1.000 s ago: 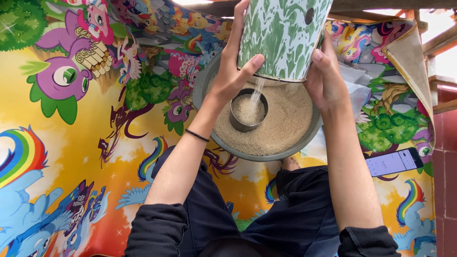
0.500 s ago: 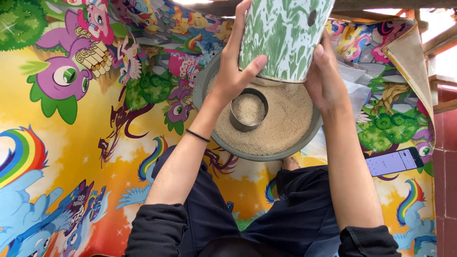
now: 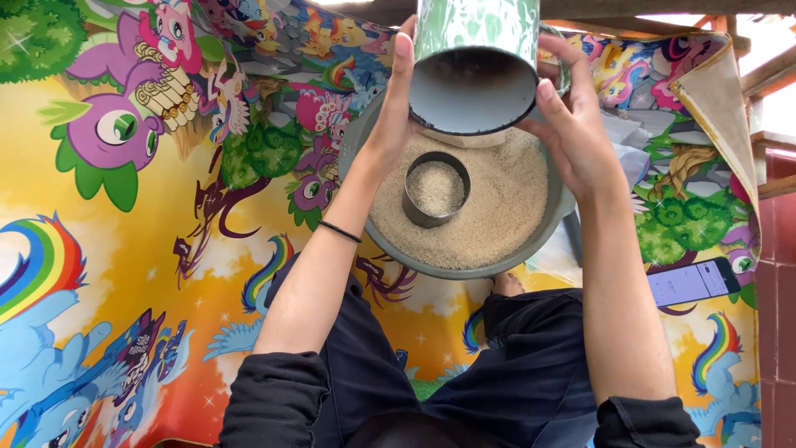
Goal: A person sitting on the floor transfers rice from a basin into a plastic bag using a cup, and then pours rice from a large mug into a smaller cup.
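Both hands clamp the green-and-white marbled enamel pot at top centre, left hand and right hand on opposite walls, mouth tipped toward camera. Directly below sits the round grey basin of rice, small metal cup sunk left of centre. Basin rim nearly meets the knees; open cartoon-print mat at left, phone at right.

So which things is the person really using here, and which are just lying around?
In use:
- green-and-white cup, tipped over and held by the left hand and right hand
- grey bowl full of rice
- small metal tin standing in the rice

Just lying about:
- phone on the mat
- colourful cartoon mat
- folded cloth at the mat's edge
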